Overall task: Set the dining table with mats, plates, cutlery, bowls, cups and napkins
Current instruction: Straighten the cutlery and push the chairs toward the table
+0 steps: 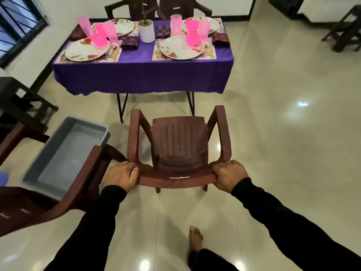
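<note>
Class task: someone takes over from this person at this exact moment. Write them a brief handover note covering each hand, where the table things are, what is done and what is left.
Left hand and right hand each grip the top of the brown chair's backrest, which faces the table but stands short of it.
On the purple cloth: four mats with plates, e.g. the near right plate, pink cups and bowls, folded napkins, cutlery beside the plates, a white plant pot in the middle.
Done: the four places look set.
Left: bring this chair up to the table's near side; a grey tub sits on the floor to the left.
</note>
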